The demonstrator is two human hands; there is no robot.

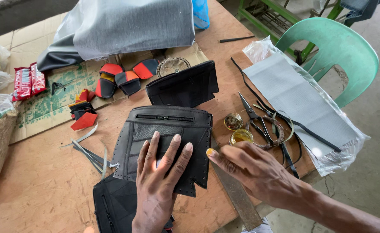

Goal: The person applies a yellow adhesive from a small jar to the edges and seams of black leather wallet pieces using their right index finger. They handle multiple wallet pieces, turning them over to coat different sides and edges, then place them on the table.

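A black leather panel (164,129) with a zipper slot and punched edge holes lies flat on the wooden table (39,185). My left hand (159,172) presses flat on its lower middle, fingers spread. My right hand (250,166) rests beside the panel's right edge, the thumb touching or almost touching that edge, nothing held in it. Under my right hand lies a long flat metal bar (237,194). A small open jar of yellow glue (241,136) and its lid (233,121) sit just beyond my right fingers.
Scissors (252,116) and black straps (285,129) lie right of the jar, on a grey sheet in plastic (302,99). Another black panel (183,86) lies beyond, a third (116,203) near me. Red-black pieces (121,77), grey fabric (125,26), a green chair (341,51).
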